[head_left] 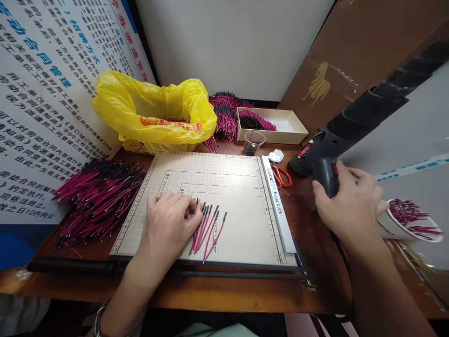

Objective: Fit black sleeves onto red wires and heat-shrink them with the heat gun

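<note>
My right hand (351, 206) is around the handle of a black heat gun (331, 154), thumb on one side and a finger by its red switch. The gun's long barrel slants up to the right. My left hand (171, 217) rests over the paper cutter (242, 187), its thumb and fingertips pinched together. What lies inside the pinch is hidden. Right beside those fingertips, several pink wires (210, 229) with black tips lie side by side on the cutter's board.
A big pile of pink wires (101, 201) lies left of the board. Behind it stand a yellow plastic bag (157, 131), a clear cup (254, 140) and a cream box (287, 133) holding wires. Orange-handled scissors (282, 177) lie right, and a paper cup (386, 227) of wires stands far right.
</note>
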`<action>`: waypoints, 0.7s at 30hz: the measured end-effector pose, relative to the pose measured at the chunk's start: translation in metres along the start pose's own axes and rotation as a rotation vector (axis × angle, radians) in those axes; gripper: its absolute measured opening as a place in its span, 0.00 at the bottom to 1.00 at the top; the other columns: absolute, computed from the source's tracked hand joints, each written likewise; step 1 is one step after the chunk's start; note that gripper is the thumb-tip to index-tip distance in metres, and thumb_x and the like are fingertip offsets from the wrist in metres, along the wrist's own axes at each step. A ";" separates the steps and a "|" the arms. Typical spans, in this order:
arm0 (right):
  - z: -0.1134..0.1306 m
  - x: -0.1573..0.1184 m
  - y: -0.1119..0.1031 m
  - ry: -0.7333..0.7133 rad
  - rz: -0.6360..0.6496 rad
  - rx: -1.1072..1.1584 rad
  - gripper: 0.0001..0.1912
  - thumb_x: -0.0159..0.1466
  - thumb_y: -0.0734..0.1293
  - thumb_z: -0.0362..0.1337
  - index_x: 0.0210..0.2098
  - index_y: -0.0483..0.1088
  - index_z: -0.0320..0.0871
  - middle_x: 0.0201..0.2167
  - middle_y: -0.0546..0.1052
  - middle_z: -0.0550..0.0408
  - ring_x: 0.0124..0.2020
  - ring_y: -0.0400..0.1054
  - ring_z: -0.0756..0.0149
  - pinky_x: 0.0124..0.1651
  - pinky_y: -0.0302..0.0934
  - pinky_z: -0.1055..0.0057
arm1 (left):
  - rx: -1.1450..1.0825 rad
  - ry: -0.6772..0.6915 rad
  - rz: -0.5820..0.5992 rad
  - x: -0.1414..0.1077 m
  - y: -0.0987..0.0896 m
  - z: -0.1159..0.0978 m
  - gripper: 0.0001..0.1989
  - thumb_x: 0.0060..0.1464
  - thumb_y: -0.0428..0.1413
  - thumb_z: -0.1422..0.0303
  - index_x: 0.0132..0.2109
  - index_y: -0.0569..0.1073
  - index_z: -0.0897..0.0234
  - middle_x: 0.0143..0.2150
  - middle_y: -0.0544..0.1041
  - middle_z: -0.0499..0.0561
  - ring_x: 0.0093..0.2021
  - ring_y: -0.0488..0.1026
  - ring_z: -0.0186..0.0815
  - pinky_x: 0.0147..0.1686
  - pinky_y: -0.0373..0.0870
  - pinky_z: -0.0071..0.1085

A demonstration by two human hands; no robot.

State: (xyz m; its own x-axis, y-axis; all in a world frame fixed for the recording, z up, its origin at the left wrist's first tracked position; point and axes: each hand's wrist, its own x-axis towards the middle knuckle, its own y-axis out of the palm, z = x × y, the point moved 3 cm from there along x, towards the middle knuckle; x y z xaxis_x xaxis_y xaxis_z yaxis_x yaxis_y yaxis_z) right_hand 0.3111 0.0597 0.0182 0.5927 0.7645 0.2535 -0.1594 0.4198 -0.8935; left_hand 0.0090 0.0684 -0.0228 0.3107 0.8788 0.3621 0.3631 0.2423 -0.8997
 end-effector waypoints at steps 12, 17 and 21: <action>0.025 0.072 0.029 1.047 0.719 2.396 0.43 0.64 0.49 0.64 0.50 0.76 0.34 0.44 0.78 0.47 0.24 0.65 0.83 0.18 0.45 0.78 | -0.171 -0.140 0.094 -0.017 -0.015 0.005 0.12 0.65 0.52 0.65 0.37 0.77 0.62 0.33 0.80 0.52 0.36 0.74 0.42 0.39 0.63 0.38; 0.024 0.082 0.023 1.498 0.574 2.760 0.42 0.62 0.61 0.56 0.70 0.57 0.43 0.63 0.68 0.43 0.34 0.75 0.76 0.22 0.54 0.75 | -0.167 -0.172 0.106 -0.017 -0.016 0.001 0.10 0.63 0.55 0.65 0.35 0.77 0.62 0.31 0.79 0.50 0.35 0.73 0.41 0.39 0.62 0.38; 0.035 0.076 0.022 1.596 0.426 2.849 0.38 0.58 0.68 0.49 0.65 0.65 0.43 0.60 0.71 0.49 0.33 0.76 0.77 0.25 0.59 0.81 | -0.164 -0.181 0.117 -0.016 -0.014 -0.005 0.08 0.62 0.55 0.68 0.37 0.79 0.61 0.29 0.79 0.49 0.35 0.73 0.40 0.39 0.61 0.38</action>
State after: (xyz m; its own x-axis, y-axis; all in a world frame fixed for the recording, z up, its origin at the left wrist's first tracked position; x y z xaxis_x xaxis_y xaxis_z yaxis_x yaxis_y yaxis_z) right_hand 0.3250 0.1447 0.0306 -0.0669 0.8683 -0.4915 0.5934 0.4306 0.6800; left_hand 0.0033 0.0483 -0.0147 0.2024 0.9596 0.1955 0.4764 0.0779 -0.8757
